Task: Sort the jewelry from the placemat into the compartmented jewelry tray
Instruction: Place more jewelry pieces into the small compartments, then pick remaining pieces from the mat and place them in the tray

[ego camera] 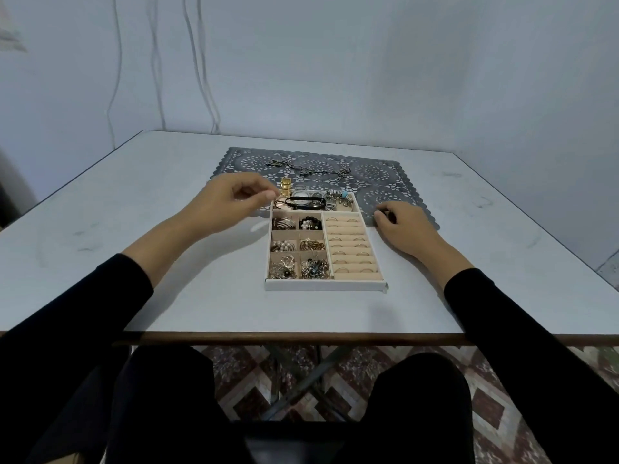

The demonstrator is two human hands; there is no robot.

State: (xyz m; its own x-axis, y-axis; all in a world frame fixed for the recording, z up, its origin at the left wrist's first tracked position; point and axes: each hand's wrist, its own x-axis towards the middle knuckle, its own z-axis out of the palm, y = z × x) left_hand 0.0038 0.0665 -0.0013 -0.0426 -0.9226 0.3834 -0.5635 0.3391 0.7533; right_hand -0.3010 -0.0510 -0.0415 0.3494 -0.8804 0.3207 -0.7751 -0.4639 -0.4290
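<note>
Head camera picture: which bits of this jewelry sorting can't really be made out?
All head view.
Left hand: curled fingers hide whether it pinches anything.
Right hand: its own knuckles cover whatever lies beneath.
Chains on the placemat: too small to count.
Tray compartments: pieces too tiny to identify.

The left grip (234, 199) hovers at the far left corner of the jewelry tray (326, 285), fingers curled, thumb and forefinger tips nearly meeting. The right grip (403, 227) rests just right of the tray's far end, knuckles up, fingers curled under. Whether either holds anything is unclear.
</note>
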